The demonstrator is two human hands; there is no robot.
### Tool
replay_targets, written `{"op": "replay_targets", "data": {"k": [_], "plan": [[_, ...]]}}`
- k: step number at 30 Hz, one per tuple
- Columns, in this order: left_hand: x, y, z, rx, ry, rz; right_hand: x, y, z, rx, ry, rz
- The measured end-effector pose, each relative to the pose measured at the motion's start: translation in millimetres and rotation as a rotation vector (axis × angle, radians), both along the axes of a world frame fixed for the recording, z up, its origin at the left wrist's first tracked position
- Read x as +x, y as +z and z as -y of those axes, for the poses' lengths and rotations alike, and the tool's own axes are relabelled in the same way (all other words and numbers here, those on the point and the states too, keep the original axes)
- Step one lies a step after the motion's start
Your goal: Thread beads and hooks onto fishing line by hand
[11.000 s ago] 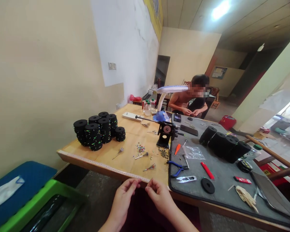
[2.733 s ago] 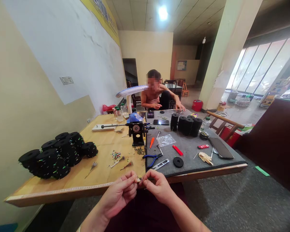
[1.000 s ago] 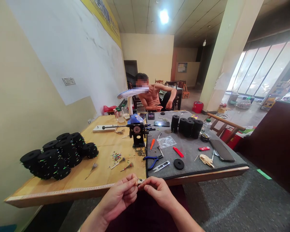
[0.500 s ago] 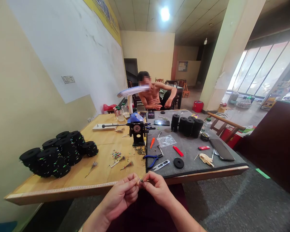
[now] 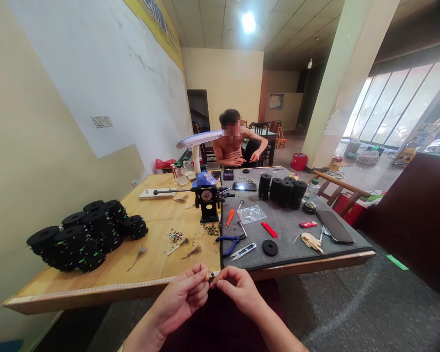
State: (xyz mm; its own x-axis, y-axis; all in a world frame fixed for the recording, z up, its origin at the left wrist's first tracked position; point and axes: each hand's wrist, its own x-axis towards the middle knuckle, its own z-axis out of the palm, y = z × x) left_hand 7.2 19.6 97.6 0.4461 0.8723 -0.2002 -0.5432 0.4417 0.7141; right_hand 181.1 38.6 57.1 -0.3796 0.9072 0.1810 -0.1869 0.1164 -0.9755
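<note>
My left hand (image 5: pixel 183 296) and my right hand (image 5: pixel 238 289) meet in front of the near edge of the wooden table (image 5: pixel 157 266). Both are closed in a pinch, fingertips almost touching. Between them is a tiny metal piece (image 5: pixel 211 275), too small to name. Just beyond the hands on the table lie blue-handled pliers (image 5: pixel 230 241), a thread snipper (image 5: pixel 244 251) and a black disc (image 5: pixel 270 247).
A pile of black spools (image 5: pixel 84 234) stands at the left, more black spools (image 5: pixel 283 191) on the grey mat (image 5: pixel 289 230). A black winding device (image 5: pixel 208 200), a desk lamp (image 5: pixel 198 144), loose beads (image 5: pixel 175 235), a phone (image 5: pixel 335 226) and a red lighter (image 5: pixel 269 229) lie about. Another person (image 5: pixel 236 142) sits at the far end.
My hands stay pinched together at the table edge with small finger movements. The person at the far end has shifted posture and now leans forward.
</note>
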Motion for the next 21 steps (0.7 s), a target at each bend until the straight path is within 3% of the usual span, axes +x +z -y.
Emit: {"op": "replay_targets", "data": {"k": [5, 9, 14, 21], "plan": [[2, 4.7, -1, 0.000, -0.011, -0.037, 1, 5.5, -3, -0.016, 0.039, -0.015], [5, 8.4, 1, -0.008, -0.004, -0.068, -2, 10.7, -5, 0.044, -0.029, 0.065], [5, 2.1, 1, -0.011, 0.002, -0.035, -6, 15.6, -6, 0.044, 0.008, 0.097], [1, -4.7, -2, -0.013, 0.018, 0.032, -7, 5.1, -6, -0.002, 0.020, 0.042]]}}
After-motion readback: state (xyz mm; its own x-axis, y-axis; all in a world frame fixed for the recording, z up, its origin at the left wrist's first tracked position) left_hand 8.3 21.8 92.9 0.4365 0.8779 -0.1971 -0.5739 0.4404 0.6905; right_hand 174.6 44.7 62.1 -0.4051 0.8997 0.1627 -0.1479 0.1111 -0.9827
